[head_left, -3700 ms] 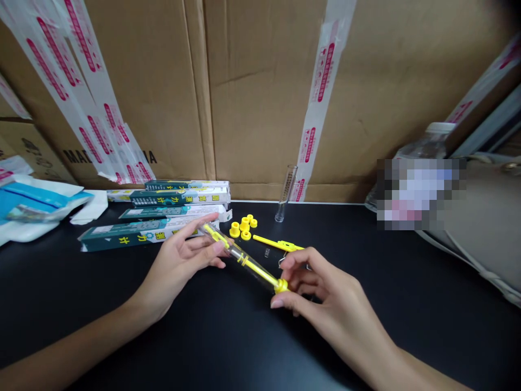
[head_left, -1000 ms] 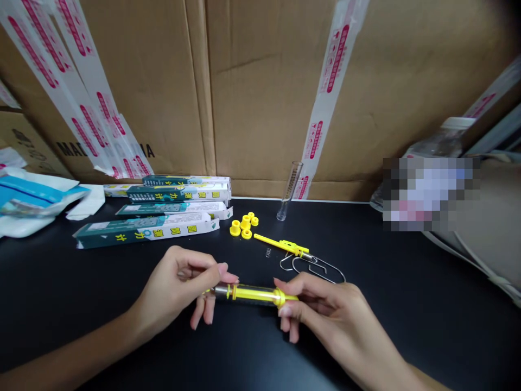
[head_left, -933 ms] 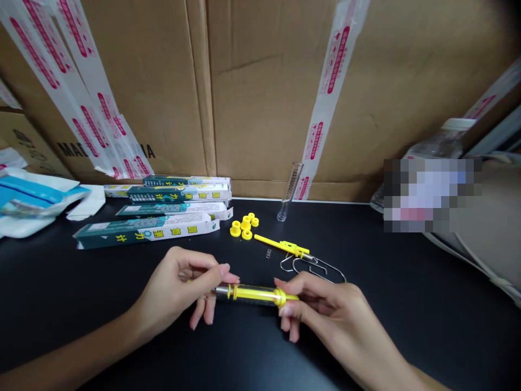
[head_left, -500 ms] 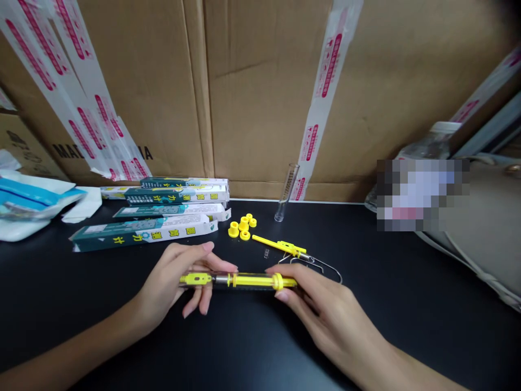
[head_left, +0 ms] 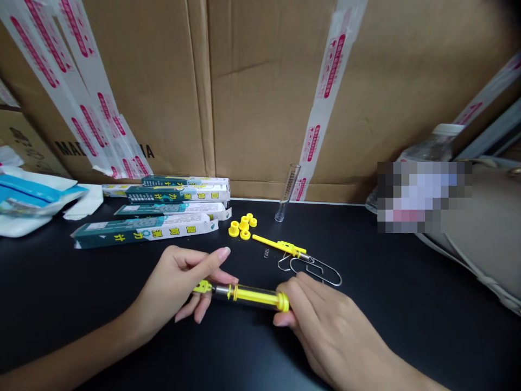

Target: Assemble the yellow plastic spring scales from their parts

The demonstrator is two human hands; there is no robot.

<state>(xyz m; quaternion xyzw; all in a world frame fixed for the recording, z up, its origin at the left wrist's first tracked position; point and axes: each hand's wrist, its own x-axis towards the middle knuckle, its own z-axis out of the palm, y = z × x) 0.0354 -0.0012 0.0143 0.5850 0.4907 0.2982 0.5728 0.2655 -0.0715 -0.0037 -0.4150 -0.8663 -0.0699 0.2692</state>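
Note:
Between my hands lies a tubular spring scale (head_left: 256, 297), a clear tube with a yellow rod and a metal spring inside, tilted slightly down to the right. Its left part rests in the fingers of my left hand (head_left: 179, 282), whose thumb is raised off the tube. My right hand (head_left: 325, 320) is closed around the other end, just beyond the yellow end cap (head_left: 282, 302); its fingers hide that tip. Beyond the hands lie a loose yellow rod (head_left: 280, 245), a small spring (head_left: 266, 253), metal hooks (head_left: 321, 269) and several yellow caps (head_left: 244, 224).
An upright clear tube (head_left: 287, 195) stands near a large cardboard box (head_left: 260, 108). Several printed slim boxes (head_left: 146, 231) lie at the back left, beside a blue and white packet (head_left: 40, 190). At the right are a plastic bottle (head_left: 431, 144) and a grey bag (head_left: 484, 228).
The right end of the spring scale has dropped a little toward me. My right hand has turned over the end, with its fingers now curled, and my left thumb has lifted.

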